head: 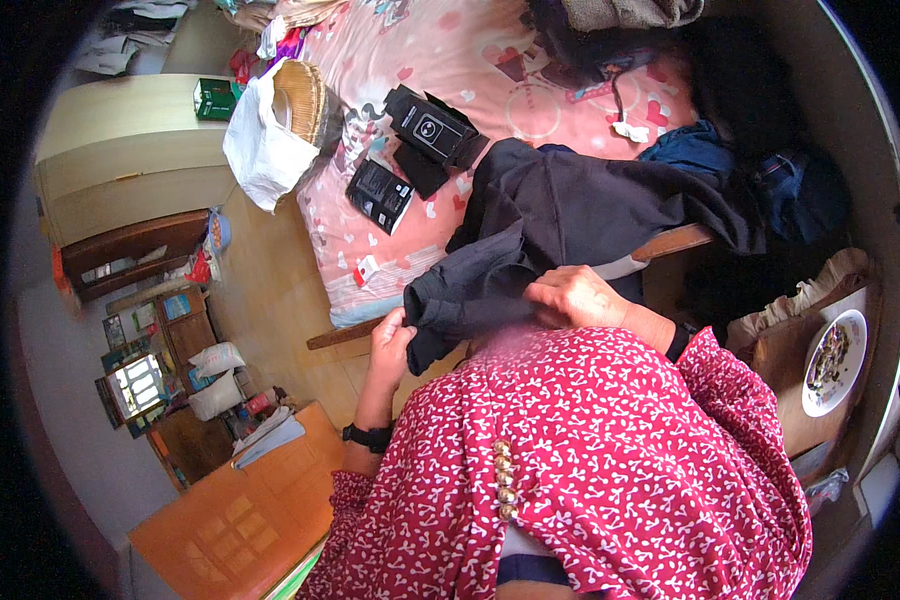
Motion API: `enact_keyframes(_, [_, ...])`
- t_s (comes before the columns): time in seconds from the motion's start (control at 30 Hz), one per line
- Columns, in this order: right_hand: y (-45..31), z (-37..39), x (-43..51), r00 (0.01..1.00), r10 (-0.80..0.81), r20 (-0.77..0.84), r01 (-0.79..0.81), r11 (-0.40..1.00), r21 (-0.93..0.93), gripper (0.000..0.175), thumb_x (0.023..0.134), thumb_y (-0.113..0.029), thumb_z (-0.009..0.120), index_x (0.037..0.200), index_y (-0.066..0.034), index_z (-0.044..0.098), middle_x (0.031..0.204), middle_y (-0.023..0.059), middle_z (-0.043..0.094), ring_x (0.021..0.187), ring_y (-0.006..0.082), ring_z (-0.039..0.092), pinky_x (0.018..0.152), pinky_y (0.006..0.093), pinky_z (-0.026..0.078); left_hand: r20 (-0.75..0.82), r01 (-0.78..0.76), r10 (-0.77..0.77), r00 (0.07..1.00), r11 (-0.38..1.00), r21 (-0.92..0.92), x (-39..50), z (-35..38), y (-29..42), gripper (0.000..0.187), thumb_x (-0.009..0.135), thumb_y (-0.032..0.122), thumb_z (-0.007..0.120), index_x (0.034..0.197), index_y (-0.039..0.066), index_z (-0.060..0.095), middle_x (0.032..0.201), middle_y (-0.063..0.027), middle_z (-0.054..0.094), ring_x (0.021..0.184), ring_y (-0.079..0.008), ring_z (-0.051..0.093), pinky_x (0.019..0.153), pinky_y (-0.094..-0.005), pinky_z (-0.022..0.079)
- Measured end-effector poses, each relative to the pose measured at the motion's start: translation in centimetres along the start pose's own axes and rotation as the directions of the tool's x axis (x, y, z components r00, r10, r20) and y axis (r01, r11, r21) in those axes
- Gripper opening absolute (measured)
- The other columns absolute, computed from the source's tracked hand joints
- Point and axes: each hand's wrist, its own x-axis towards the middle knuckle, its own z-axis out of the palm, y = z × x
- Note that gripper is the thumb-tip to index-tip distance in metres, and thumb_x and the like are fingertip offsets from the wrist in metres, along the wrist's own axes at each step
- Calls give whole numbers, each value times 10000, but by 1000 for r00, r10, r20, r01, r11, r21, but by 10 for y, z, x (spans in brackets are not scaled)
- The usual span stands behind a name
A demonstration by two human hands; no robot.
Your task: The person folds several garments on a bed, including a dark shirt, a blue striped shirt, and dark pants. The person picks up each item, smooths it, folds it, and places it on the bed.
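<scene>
A dark garment [555, 202] of black cloth lies over the near edge of the bed, one narrow part of it drawn toward me. My left hand [391, 343] pinches the open end of that part, which looks like a trouser leg or sleeve. Farther right, my right hand [581, 296] is closed on the same cloth, close to my body; its fingertips are partly hidden. Between the two hands the fabric is bunched and folded.
The bed [390, 259] has a pink heart-print sheet. On it lie an opened black box [433, 129], a black booklet or flat box [379, 196] and a small red-and-white box [365, 271]. A white plastic bag [266, 142] holds a woven basket [300, 97]. To my right stands a white bowl [835, 364] with food scraps.
</scene>
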Motion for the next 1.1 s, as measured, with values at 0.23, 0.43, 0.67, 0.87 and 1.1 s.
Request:
enact_keyframes(0.23, [1,3,-1,998,-29,52,27,999,42,201,712,-48,624,913,-42,609,778,134,614,756,325,626,680,404,502,-364,-10,137,921,944,328,-7,8,-36,261,865,-35,502,1115,-10,568,971,-74,615,914,-111,553,797,-246,457])
enact_keyframes(0.43, [3,5,0,995,-56,86,55,998,12,242,734,-124,629,973,-87,627,786,101,623,766,302,632,675,410,509,-196,230,-209,958,969,91,-4,31,-41,557,1002,447,393,989,-44,655,969,-106,657,910,-180,595,867,-290,444])
enact_keyframes(0.67, [2,8,1,990,-90,109,91,996,-8,245,728,-135,629,969,-88,629,769,97,613,756,299,628,664,406,507,170,621,-607,776,783,-41,8,27,-37,603,942,609,392,904,70,660,851,-13,623,783,-93,561,692,-245,438])
enact_keyframes(0.87, [0,8,-1,990,-62,129,68,997,-40,237,740,-140,614,970,-83,628,781,103,616,759,299,632,667,408,509,299,296,-247,922,946,-131,9,47,-25,347,875,112,612,1206,14,575,1094,-32,623,926,-123,589,799,-243,468])
enact_keyframes(1.1, [-9,4,4,991,-33,129,33,999,2,250,767,-127,590,999,-37,610,840,118,623,801,338,627,714,431,511,-157,-240,199,967,917,-317,2,36,29,562,791,-96,549,1337,-33,433,1220,-110,541,1102,-170,534,969,-304,417])
